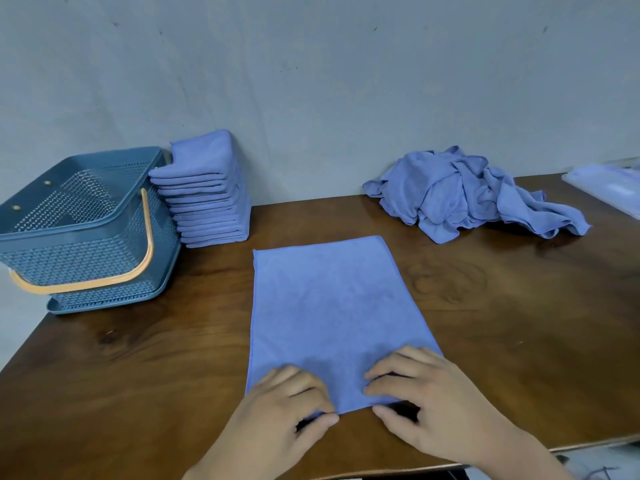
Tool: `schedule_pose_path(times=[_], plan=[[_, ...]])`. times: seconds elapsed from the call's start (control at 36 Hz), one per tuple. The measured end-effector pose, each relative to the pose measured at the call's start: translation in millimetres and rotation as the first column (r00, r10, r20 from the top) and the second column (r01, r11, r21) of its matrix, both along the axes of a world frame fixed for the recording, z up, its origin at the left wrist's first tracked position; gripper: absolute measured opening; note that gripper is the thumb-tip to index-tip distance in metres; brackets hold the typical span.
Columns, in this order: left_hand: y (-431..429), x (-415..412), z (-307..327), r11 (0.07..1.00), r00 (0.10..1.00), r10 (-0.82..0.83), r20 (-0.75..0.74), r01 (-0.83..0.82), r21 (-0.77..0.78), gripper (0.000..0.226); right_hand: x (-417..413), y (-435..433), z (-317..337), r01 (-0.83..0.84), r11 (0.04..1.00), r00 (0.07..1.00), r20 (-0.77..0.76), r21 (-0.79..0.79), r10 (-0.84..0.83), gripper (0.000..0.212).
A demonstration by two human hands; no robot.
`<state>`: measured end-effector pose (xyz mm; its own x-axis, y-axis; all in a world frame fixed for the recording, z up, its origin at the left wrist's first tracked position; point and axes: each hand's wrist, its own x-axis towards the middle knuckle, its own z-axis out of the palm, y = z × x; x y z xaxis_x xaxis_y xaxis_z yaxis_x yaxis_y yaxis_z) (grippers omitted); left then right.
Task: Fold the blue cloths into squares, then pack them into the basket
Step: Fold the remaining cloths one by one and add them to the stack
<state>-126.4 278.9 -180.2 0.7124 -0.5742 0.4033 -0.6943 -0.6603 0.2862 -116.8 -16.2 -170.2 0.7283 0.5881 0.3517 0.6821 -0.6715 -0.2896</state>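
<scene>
Seemingly halved already, the cloth (329,299) awaited its second fold.
From the head view, the left hand (287,403) and right hand (429,400) each pinched its near edge, fingers on top and thumbs tucked below, while the cloth lay flat ahead of them on the table (519,323). To fold it well, both hands should probably lift together and lay that edge squarely on the far one. The basket (104,258) stood well ahead-left of the left hand.

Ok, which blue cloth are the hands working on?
The flat rectangular blue cloth mid-table; left hand and right hand pinch its near edge. The folded stack and crumpled pile lie untouched.
</scene>
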Motion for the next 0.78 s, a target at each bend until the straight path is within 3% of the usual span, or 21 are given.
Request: schedule_pose_path(times=[0.28,0.39,0.53,0.64,0.78], plan=[[-18,-2,1,0.991,0.982,0.048,0.185,-0.070,0.113,0.021,3,3,3,0.015,1.000,0.999,0.050,-0.026,-0.014,0.015],[-14,-4,4,0.989,0.987,0.117,0.107,-0.126,0.080,0.023,2,6,2,0.021,0.999,0.999,0.046,-0.030,-0.020,0.022],[-19,-9,5,0.989,0.988,0.112,0.107,-0.121,0.081,0.022,0,6,0,0.043,0.999,0.998,0.046,-0.019,-0.043,0.011],[-40,-8,8,0.976,0.975,0.200,0.098,-0.207,0.063,0.037,0,7,4,0.071,0.997,0.997,0.037,-0.026,-0.070,0.016],[-41,0,0,0.960,0.962,0.249,0.111,-0.260,0.102,0.024,1,-3,3,0.058,0.998,0.998,-0.033,-0.025,-0.059,0.018]])
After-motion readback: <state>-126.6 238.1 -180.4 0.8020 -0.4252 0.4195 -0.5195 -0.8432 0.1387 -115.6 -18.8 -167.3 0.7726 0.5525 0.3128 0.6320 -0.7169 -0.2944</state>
